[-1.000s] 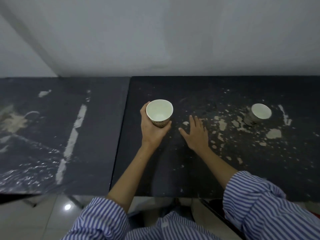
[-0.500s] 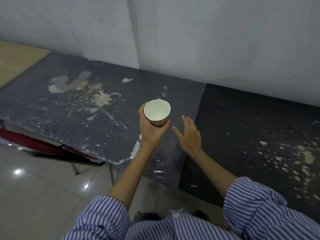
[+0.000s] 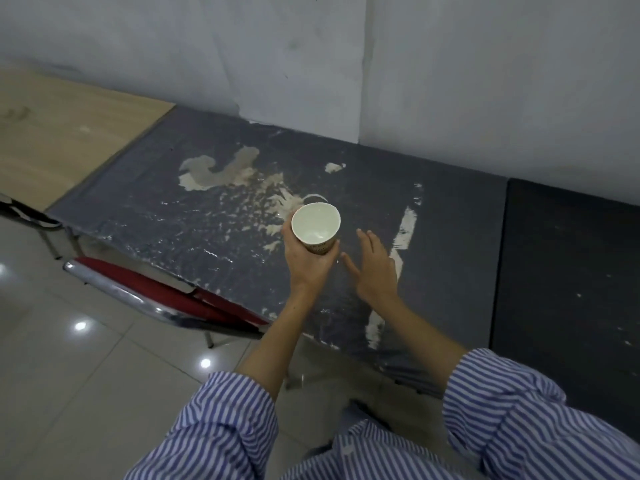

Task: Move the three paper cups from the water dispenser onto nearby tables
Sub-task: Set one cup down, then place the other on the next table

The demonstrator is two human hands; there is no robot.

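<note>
A white paper cup (image 3: 316, 225) with a printed band near its base is upright and empty, held from below and behind by my left hand (image 3: 308, 261). I hold it above a dark grey table (image 3: 450, 202) whose worn top has pale scuffed patches. My right hand (image 3: 375, 268) hovers just right of the cup, fingers spread, holding nothing. No other cup and no water dispenser are in view.
A black table (image 3: 568, 258) abuts the grey one on the right. A light wooden table (image 3: 69, 133) stands at the left. A red chair with a chrome frame (image 3: 156, 292) is tucked under the grey table's near edge. A white wall runs behind; glossy floor tiles lie below.
My view has swung left from the black table, where a second cup stood, to the grey table. The held cup and both hands now hang over the grey table.
</note>
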